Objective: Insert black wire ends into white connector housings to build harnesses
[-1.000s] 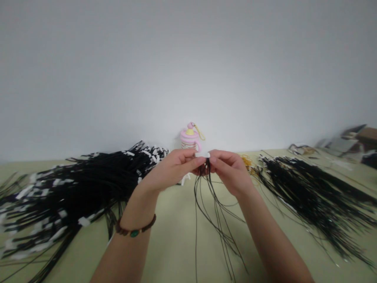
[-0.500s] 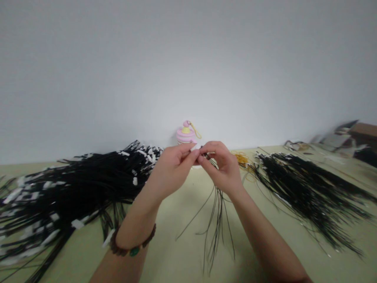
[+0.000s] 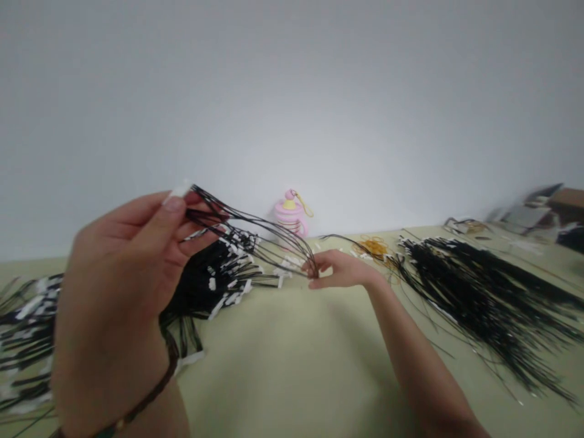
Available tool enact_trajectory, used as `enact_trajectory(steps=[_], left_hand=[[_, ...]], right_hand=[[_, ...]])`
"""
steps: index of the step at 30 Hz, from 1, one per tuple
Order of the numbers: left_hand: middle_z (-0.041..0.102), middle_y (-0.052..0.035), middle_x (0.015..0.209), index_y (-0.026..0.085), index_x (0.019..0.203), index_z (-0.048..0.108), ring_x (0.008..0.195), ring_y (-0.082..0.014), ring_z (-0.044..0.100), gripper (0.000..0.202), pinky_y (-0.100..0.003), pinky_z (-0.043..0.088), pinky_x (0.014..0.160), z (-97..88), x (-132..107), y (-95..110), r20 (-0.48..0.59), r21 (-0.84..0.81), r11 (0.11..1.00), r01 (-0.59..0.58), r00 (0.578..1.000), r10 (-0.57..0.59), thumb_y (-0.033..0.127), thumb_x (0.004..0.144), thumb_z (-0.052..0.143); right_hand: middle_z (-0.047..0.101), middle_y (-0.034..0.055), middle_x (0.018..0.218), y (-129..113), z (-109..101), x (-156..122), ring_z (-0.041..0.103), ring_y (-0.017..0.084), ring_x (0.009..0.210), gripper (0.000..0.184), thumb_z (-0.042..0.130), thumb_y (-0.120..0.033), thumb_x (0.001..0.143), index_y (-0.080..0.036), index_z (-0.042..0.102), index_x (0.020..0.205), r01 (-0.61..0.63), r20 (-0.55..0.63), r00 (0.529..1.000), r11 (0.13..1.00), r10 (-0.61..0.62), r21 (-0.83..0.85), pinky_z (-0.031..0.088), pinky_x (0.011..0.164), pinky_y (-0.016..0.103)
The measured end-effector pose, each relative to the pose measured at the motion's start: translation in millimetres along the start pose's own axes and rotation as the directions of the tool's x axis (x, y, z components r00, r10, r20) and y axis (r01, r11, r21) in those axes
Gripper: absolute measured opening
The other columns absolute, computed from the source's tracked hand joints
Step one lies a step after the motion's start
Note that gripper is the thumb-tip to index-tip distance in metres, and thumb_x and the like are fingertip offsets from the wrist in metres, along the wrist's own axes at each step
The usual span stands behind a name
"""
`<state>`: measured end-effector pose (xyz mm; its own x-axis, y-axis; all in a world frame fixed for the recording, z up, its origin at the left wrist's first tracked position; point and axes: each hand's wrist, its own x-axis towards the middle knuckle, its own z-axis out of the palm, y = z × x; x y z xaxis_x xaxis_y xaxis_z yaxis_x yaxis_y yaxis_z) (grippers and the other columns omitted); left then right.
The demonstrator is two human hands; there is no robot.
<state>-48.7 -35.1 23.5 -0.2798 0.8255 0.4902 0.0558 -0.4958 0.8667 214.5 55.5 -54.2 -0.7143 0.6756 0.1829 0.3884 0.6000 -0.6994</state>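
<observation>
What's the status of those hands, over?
Left hand pinching white tab. Right hand at wires, grip unclear. Wires strung between hands; nothing visibly in the way.

1 pink cup [image 3: 287, 214] with 1 yellow loop [image 3: 305, 205] stands before the wall [image 3: 292, 91]; at its 3 o'clock is 1 brown object [image 3: 568, 199].
</observation>
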Motion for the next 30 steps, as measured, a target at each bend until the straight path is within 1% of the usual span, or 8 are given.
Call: enact_trajectory(steps=[2,4,8,10,16,19,26,30], left_hand=[[0.073,-0.0003,0.082,0.023,0.082,0.071,0.077,-0.0198,0.069,0.020,-0.030,0.061,0.063,-2.0,3.8,-7.0,0.031,-0.073,0.997,0.017,0.999,-0.014,0.042,0.075,0.072],[0.072,-0.0044,0.079,0.018,0.081,0.073,0.067,-0.0164,0.067,0.019,-0.024,0.059,0.054,4.0,6.3,-14.5,0.262,-0.101,0.987,0.128,0.960,-0.098,0.036,0.075,0.074],[0.070,-0.0047,0.075,0.015,0.080,0.072,0.064,-0.0147,0.067,0.019,-0.025,0.058,0.059,28.2,4.2,-24.3,0.619,-0.068,0.957,0.283,0.764,-0.182,0.033,0.083,0.068],[0.071,-0.0053,0.074,0.014,0.084,0.071,0.067,-0.0168,0.068,0.019,-0.027,0.058,0.063,38.3,2.4,-28.0,0.710,-0.054,0.959,0.279,0.686,-0.160,0.032,0.084,0.067],[0.069,-0.0015,0.068,0.015,0.080,0.074,0.058,-0.0077,0.060,0.015,-0.014,0.047,0.052,44.8,4.7,-37.0,0.667,-0.055,0.977,0.205,0.736,-0.117,0.030,0.081,0.071],[0.068,-0.0004,0.065,0.015,0.080,0.075,0.053,-0.0051,0.055,0.014,-0.011,0.044,0.049,44.1,5.1,-37.4,0.678,-0.058,0.975,0.214,0.725,-0.119,0.028,0.081,0.071],[0.067,-0.0048,0.068,0.010,0.080,0.073,0.055,-0.0077,0.057,0.024,-0.015,0.044,0.049,46.5,2.0,-35.9,0.723,-0.050,0.975,0.217,0.682,-0.115,0.034,0.082,0.069],[0.068,-0.0062,0.069,0.009,0.078,0.073,0.054,-0.0074,0.055,0.024,-0.014,0.044,0.049,46.7,1.9,-34.4,0.726,-0.038,0.977,0.208,0.678,-0.116,0.033,0.081,0.071]], right_hand=[[0.071,0.0054,0.097,-15.1,-4.9,-9.0,0.066,0.016,0.090,0.040,0.079,-0.033,0.068,-0.016,0.067,0.103,0.082,0.080,0.992,0.986,-0.095,0.146,0.050,0.083,0.028],[0.071,0.0077,0.106,-34.0,-3.8,-15.8,0.066,0.017,0.099,0.043,0.077,-0.032,0.073,-0.018,0.065,0.112,0.203,0.049,0.969,0.898,-0.241,0.389,0.050,0.091,0.033],[0.072,0.0058,0.091,-61.4,14.1,-15.6,0.067,0.013,0.085,0.023,0.060,-0.031,0.090,-0.018,0.069,0.106,0.340,-0.248,0.939,0.765,-0.240,0.548,0.053,0.078,0.029],[0.070,0.0035,0.078,-65.2,23.6,-11.1,0.064,0.010,0.072,0.020,0.060,-0.033,0.090,-0.016,0.072,0.091,0.362,-0.329,0.924,0.722,-0.194,0.590,0.051,0.068,0.024],[0.063,-0.0018,0.064,-62.0,33.0,-1.5,0.054,0.005,0.058,0.016,0.072,-0.034,0.079,-0.020,0.076,0.086,0.350,-0.389,0.919,0.570,-0.057,0.743,0.041,0.057,0.018],[0.062,-0.0021,0.062,-62.9,32.3,-0.9,0.052,0.004,0.056,0.013,0.074,-0.033,0.077,-0.021,0.077,0.082,0.370,-0.411,0.911,0.525,-0.042,0.766,0.039,0.056,0.017],[0.063,-0.0012,0.061,-63.1,30.3,-4.8,0.052,0.005,0.055,0.014,0.068,-0.030,0.084,-0.020,0.077,0.084,0.432,-0.400,0.897,0.557,-0.186,0.709,0.039,0.054,0.018],[0.062,-0.0011,0.062,-63.0,28.7,-8.2,0.052,0.005,0.056,0.014,0.066,-0.028,0.085,-0.019,0.076,0.082,0.460,-0.434,0.876,0.642,-0.212,0.614,0.040,0.054,0.018]])
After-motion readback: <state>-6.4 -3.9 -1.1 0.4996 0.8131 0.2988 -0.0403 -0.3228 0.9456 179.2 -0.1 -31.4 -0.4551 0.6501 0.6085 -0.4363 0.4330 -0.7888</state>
